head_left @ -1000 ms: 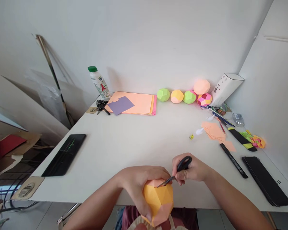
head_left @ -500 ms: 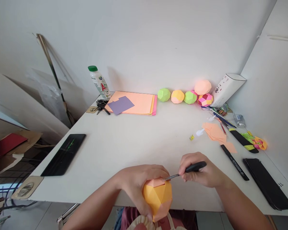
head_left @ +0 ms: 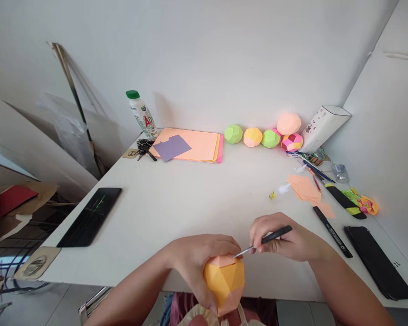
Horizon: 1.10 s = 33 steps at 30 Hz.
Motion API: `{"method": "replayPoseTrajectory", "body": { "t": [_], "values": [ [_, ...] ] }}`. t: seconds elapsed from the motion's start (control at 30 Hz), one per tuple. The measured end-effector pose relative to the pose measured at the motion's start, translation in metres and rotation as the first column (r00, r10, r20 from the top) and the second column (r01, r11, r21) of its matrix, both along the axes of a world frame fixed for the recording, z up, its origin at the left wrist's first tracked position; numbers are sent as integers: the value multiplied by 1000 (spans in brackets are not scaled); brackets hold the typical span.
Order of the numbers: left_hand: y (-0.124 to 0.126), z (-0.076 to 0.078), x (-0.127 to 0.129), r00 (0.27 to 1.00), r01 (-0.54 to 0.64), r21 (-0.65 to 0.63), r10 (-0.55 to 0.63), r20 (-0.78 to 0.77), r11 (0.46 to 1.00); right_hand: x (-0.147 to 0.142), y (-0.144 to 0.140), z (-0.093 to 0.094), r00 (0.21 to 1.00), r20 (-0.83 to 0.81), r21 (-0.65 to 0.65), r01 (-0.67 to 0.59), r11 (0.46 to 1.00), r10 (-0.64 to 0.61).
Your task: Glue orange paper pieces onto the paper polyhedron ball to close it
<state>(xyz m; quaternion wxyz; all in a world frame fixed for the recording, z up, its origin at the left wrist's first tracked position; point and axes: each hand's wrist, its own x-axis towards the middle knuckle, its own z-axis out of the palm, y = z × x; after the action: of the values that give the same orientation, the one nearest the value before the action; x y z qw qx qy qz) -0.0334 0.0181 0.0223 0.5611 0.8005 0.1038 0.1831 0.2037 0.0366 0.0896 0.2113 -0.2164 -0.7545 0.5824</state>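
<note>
A many-sided paper ball (head_left: 226, 276) in yellow-orange and peach is held near the table's front edge. My left hand (head_left: 204, 258) wraps around its left side and top, hiding part of it. In my right hand (head_left: 279, 237) is a black-handled tool (head_left: 276, 233) with a slim metal tip; its exact kind cannot be made out. The tip touches the ball's upper edge, where a thin dark gap runs beside a peach face, close to my left fingertips.
Several finished paper balls (head_left: 252, 137) line the wall. Paper sheets (head_left: 200, 144) lie at the back left near a bottle (head_left: 142, 115). A black marker (head_left: 332, 232), black case (head_left: 379, 262) and peach paper pieces (head_left: 304, 188) are on the right. A dark phone-like slab (head_left: 90, 217) lies left.
My right hand has shifted slightly left and up, and the tool has turned in it, its tip now steeper at the ball's edge. My left hand still holds the ball.
</note>
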Motion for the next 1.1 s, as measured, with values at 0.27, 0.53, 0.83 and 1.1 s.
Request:
{"method": "replayPoseTrajectory", "body": {
  "t": [0.27,0.53,0.83,1.1],
  "values": [
    [-1,-2,-1,1000,-12,33,11,26,999,-9,-3,1,996,-22,63,-89,994,90],
    [-1,-3,-1,1000,1,6,-1,-30,1000,-15,-14,18,992,113,223,-76,972,51],
    [-1,1,-2,999,2,20,-1,-50,1000,-17,-19,17,966,259,179,-53,982,5],
    [0,5,0,999,43,2,-43,-31,999,-27,-3,-7,973,204,-362,-30,932,110]
  ]
}}
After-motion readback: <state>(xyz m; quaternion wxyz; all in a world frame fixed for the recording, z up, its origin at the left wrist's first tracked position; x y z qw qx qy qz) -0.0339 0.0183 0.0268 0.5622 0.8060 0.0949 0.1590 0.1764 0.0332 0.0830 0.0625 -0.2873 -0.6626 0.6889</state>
